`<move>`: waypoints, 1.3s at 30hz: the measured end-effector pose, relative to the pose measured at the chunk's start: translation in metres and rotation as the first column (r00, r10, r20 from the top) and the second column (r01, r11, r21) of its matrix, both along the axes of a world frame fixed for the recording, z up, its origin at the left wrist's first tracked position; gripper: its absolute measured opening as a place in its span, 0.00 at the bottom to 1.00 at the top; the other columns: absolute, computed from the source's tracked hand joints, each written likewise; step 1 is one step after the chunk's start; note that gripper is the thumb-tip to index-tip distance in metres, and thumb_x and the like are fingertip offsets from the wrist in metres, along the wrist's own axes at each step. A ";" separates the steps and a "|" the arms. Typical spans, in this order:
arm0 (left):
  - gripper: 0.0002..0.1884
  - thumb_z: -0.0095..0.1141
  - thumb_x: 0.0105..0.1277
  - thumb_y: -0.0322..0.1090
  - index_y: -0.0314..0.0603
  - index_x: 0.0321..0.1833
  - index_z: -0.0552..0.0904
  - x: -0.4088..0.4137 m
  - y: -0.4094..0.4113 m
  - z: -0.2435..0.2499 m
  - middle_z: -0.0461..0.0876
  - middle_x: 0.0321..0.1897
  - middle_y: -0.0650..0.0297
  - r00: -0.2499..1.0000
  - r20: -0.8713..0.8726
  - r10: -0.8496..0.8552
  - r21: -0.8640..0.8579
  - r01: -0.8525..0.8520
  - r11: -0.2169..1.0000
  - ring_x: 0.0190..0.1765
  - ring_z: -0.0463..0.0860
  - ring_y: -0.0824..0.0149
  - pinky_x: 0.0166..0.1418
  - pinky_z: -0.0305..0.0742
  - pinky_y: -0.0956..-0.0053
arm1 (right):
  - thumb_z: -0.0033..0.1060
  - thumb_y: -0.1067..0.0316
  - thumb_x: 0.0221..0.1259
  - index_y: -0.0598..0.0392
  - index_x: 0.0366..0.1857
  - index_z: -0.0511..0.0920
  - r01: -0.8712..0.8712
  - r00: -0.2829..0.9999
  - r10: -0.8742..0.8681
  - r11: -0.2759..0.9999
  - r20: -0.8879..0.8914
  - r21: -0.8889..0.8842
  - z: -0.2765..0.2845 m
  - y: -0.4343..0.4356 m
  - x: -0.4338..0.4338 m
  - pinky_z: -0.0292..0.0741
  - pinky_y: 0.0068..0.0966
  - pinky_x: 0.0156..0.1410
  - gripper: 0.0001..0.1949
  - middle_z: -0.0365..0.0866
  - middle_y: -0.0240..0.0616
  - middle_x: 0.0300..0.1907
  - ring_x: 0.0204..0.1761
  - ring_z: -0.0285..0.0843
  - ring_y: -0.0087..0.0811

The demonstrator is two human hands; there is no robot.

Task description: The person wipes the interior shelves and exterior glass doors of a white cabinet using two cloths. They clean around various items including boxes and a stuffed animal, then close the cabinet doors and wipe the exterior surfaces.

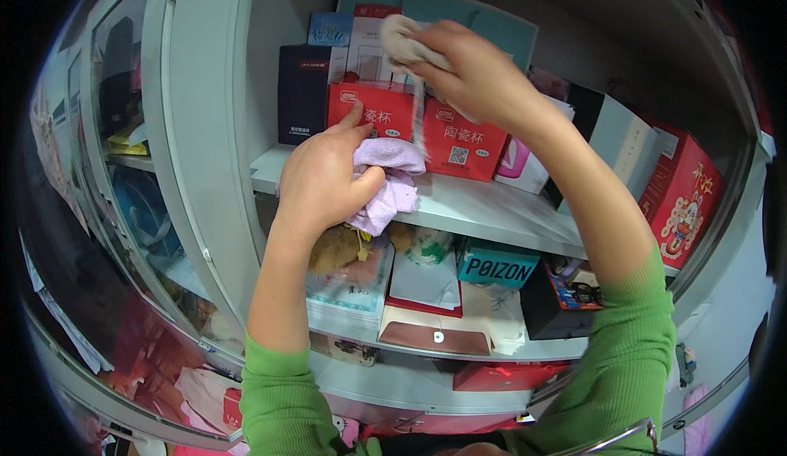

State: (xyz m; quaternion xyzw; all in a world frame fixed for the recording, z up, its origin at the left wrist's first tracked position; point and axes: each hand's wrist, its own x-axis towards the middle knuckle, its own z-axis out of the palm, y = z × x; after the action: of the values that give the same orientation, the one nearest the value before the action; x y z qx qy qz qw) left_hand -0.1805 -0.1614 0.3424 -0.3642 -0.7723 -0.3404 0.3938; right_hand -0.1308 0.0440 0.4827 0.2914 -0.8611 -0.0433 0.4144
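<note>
My left hand (326, 176) holds a folded lilac cloth (390, 179) between thumb and palm, at the front edge of the upper shelf (486, 207). Its index finger touches the front of a red cup box (390, 102). My right hand (464, 66) grips a bunched off-white cloth (406, 41) above the two red boxes. The second red cup box (461, 142) stands to the right of the first, under my right wrist. A blurred, pale, strip-like thing hangs between the two boxes; I cannot tell what it is. Behind them stands a white and red box (366, 56).
A dark blue box (301, 96) stands left, a large red box (682, 198) right. The lower shelf holds a teal box (498, 263), a stack of papers (350, 296), a brown folder (433, 337) and a brown plush thing (335, 250). A glass-paned door (126, 81) stands left.
</note>
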 end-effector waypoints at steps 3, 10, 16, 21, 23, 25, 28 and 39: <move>0.29 0.60 0.51 0.43 0.31 0.54 0.88 -0.001 0.001 -0.002 0.85 0.60 0.43 0.999 -0.050 -0.005 0.045 0.007 0.999 0.54 0.87 0.43 0.59 0.82 0.55 | 0.62 0.49 0.74 0.59 0.63 0.82 0.197 0.969 -0.202 0.979 0.139 0.054 0.004 -0.025 -0.057 0.77 0.41 0.65 0.25 0.83 0.55 0.60 0.59 0.82 0.56; 0.26 0.60 0.53 0.42 0.30 0.51 0.89 0.003 0.002 0.002 0.88 0.47 0.42 1.000 -0.011 0.004 0.045 -0.003 0.999 0.47 0.88 0.42 0.52 0.83 0.52 | 0.70 0.49 0.67 0.59 0.58 0.84 0.112 0.956 -0.135 0.989 0.260 0.100 0.002 -0.039 -0.072 0.78 0.39 0.62 0.25 0.85 0.54 0.57 0.58 0.84 0.52; 0.26 0.60 0.52 0.40 0.31 0.52 0.88 0.009 0.002 0.004 0.87 0.53 0.44 1.000 -0.027 -0.013 0.023 0.014 1.000 0.51 0.86 0.42 0.57 0.82 0.54 | 0.74 0.55 0.65 0.57 0.56 0.85 -0.085 0.990 0.088 0.996 0.107 -0.036 0.002 -0.022 -0.026 0.78 0.37 0.60 0.21 0.84 0.47 0.54 0.54 0.84 0.47; 0.28 0.60 0.50 0.37 0.33 0.56 0.88 0.027 0.018 0.013 0.85 0.62 0.45 0.969 -0.080 -0.235 -0.053 0.232 0.971 0.59 0.84 0.42 0.65 0.79 0.56 | 0.71 0.64 0.65 0.53 0.62 0.82 0.118 0.984 -0.100 0.986 -0.144 0.116 0.006 0.040 0.021 0.77 0.40 0.66 0.21 0.80 0.45 0.62 0.62 0.79 0.49; 0.27 0.59 0.51 0.38 0.32 0.55 0.88 0.024 0.024 0.017 0.85 0.61 0.45 0.967 -0.007 -0.254 -0.130 0.251 0.959 0.58 0.85 0.43 0.64 0.80 0.58 | 0.70 0.70 0.61 0.50 0.65 0.79 0.068 0.991 -0.037 0.967 -0.128 0.247 -0.020 0.054 0.025 0.74 0.42 0.72 0.25 0.76 0.45 0.67 0.68 0.72 0.52; 0.26 0.59 0.51 0.38 0.32 0.54 0.88 0.023 0.025 0.022 0.85 0.62 0.45 0.964 0.086 -0.251 -0.170 0.263 0.950 0.56 0.86 0.44 0.63 0.80 0.58 | 0.68 0.71 0.61 0.51 0.64 0.80 0.090 0.993 -0.106 0.970 0.060 0.224 -0.050 0.052 0.039 0.72 0.43 0.74 0.24 0.77 0.46 0.66 0.69 0.72 0.53; 0.27 0.57 0.52 0.39 0.31 0.54 0.88 0.017 0.027 0.018 0.83 0.65 0.47 0.966 0.100 -0.238 -0.153 0.251 0.956 0.58 0.87 0.46 0.65 0.80 0.60 | 0.66 0.71 0.65 0.54 0.62 0.82 0.054 0.923 -0.083 0.995 0.377 0.086 -0.092 0.065 0.059 0.70 0.44 0.75 0.20 0.80 0.48 0.62 0.69 0.73 0.53; 0.29 0.56 0.50 0.36 0.29 0.56 0.87 0.015 0.035 0.012 0.83 0.66 0.48 0.956 0.068 -0.286 -0.079 0.291 0.954 0.62 0.86 0.48 0.69 0.77 0.64 | 0.67 0.69 0.65 0.56 0.57 0.84 0.330 0.825 -0.319 0.942 0.467 0.060 -0.079 0.095 0.127 0.76 0.42 0.69 0.16 0.81 0.49 0.59 0.63 0.79 0.49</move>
State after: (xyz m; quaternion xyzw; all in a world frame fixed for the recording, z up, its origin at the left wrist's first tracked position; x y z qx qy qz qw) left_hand -0.1659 -0.1266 0.3549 -0.4804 -0.7358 -0.3697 0.3018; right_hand -0.0037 0.1388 0.4037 0.1378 -0.9729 -0.0312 0.1831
